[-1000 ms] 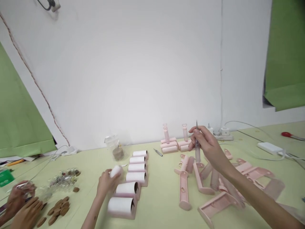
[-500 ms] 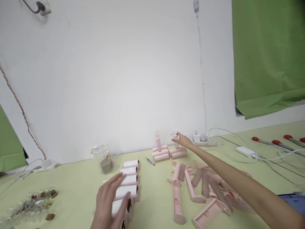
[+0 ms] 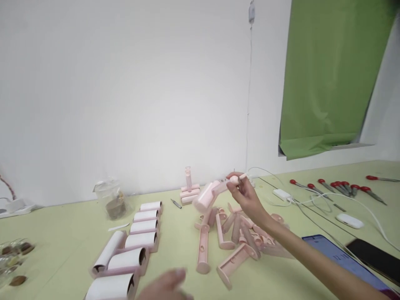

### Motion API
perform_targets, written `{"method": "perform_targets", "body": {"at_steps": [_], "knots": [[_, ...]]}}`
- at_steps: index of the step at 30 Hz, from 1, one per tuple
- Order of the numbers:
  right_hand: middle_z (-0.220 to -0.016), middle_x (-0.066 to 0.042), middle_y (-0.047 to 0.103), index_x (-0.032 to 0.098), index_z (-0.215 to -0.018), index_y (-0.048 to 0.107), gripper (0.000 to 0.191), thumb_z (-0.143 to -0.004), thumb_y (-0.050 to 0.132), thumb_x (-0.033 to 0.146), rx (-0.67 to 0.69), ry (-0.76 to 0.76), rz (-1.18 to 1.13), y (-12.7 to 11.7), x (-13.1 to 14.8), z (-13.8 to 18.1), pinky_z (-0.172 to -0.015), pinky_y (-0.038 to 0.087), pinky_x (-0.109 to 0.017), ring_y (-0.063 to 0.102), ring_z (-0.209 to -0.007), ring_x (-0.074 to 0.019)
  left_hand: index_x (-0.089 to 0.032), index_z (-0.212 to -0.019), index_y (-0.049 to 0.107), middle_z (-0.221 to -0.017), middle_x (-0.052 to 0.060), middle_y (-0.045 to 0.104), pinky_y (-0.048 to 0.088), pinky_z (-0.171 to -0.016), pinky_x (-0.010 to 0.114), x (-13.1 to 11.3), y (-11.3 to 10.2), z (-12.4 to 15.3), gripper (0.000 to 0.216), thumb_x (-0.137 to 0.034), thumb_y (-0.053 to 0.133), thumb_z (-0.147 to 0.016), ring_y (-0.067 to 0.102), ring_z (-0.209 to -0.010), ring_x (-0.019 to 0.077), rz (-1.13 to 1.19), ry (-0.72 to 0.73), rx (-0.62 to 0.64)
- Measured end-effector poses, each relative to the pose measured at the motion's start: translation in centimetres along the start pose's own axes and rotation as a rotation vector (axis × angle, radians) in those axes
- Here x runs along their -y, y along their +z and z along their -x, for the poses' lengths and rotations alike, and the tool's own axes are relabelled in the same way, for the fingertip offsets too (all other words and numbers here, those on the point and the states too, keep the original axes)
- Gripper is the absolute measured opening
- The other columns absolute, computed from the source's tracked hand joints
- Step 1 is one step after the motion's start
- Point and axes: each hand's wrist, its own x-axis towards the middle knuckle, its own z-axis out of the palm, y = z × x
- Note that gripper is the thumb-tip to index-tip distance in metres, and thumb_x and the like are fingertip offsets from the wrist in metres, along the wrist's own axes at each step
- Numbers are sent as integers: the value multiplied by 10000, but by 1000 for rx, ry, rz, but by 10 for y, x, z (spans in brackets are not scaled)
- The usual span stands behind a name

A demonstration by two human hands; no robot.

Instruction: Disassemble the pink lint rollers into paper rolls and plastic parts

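Note:
In the head view, my right hand point(image 3: 245, 193) is closed around the handle end of a pink lint roller point(image 3: 206, 196), held tilted in the air above the pink parts. The roller's wide end points down and left. A pale piece sticks out past my fingers; I cannot make out what it is. My left hand point(image 3: 165, 286) is low at the bottom edge, blurred and partly cut off. Its visible fingers are stretched out with nothing in them, right of the white paper rolls point(image 3: 142, 239) in pink holders. Another pink lint roller point(image 3: 189, 185) stands upright by the wall.
Pink plastic parts point(image 3: 203, 250) lie in a loose pile under my right arm. A grey pen-like tool point(image 3: 176, 203) and a clear bag point(image 3: 114, 204) are near the wall. Red-ended tools point(image 3: 340, 187), white cables and a phone point(image 3: 340, 258) lie at right.
My right hand has lifted one of the two standing lint rollers from beside the wall and tilted it. My left hand has moved down and right, off the paper rolls. The view has turned right.

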Motion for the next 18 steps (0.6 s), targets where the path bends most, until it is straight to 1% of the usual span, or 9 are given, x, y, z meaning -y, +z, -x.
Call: {"method": "perform_targets", "body": {"at_steps": [3,5,7,8,9,11,13,15,18], "knots": [[-637,36,278,234,-1035,400,296,-877,432,482,192,68,-224,-2,12,24,-440,230,-184,251,-486,-89,-368,-1197,396,-1163,7,501,325,-943,547,-18,-2,-24,587,-522,524,-646,375,-1163,323,89,21,54],[-660,29,289,234,-1057,403,300,-880,442,473,343,126,-305,0,11,35,-447,219,-182,256,-507,-88,-313,-1168,413,-1257,23,422,283,-1003,475,-21,8,-33,566,-532,549,-664,325,-1211,280,224,-51,184],[-687,17,311,226,-1089,401,322,-886,432,474,447,176,-344,5,5,44,-464,228,-182,279,-543,-92,-276,-1186,368,-1302,56,368,302,-1000,410,-19,25,-34,652,-569,573,-642,327,-1217,258,528,-285,319],[-694,12,316,221,-1104,400,339,-889,422,481,468,192,-356,8,0,49,-476,236,-183,290,-562,-95,-263,-1223,307,-1295,82,371,340,-965,393,-16,33,-31,708,-583,568,-647,373,-1187,261,696,-470,320],[-694,10,314,216,-1114,402,357,-889,416,493,469,202,-362,11,-5,54,-485,241,-183,295,-575,-97,-241,-1236,277,-1259,106,408,376,-923,377,-13,40,-26,730,-580,568,-659,423,-1144,265,838,-641,329],[-685,11,299,210,-1123,411,391,-883,411,519,430,212,-359,16,-16,63,-490,241,-178,296,-584,-96,-192,-1218,300,-1133,122,510,413,-862,346,-9,50,-14,673,-530,569,-702,508,-1046,262,1082,-867,389],[-684,11,298,214,-1136,411,417,-877,404,541,398,231,-356,19,-25,71,-479,236,-170,295,-576,-92,-153,-1135,400,-965,100,589,428,-826,324,-5,54,0,538,-463,576,-732,559,-952,249,1275,-953,476],[-717,-2,334,223,-1162,396,445,-871,395,560,369,259,-356,21,-30,76,-478,254,-166,322,-592,-95,-124,-1037,479,-838,87,612,444,-790,318,-3,56,10,463,-462,572,-734,587,-866,239,1409,-1061,543],[-759,-17,373,235,-1229,331,491,-869,383,566,320,294,-339,23,-30,79,-490,294,-171,364,-619,-109,-89,-915,537,-751,96,615,465,-738,336,-2,57,16,454,-489,585,-706,603,-753,234,1454,-1242,577]]}}
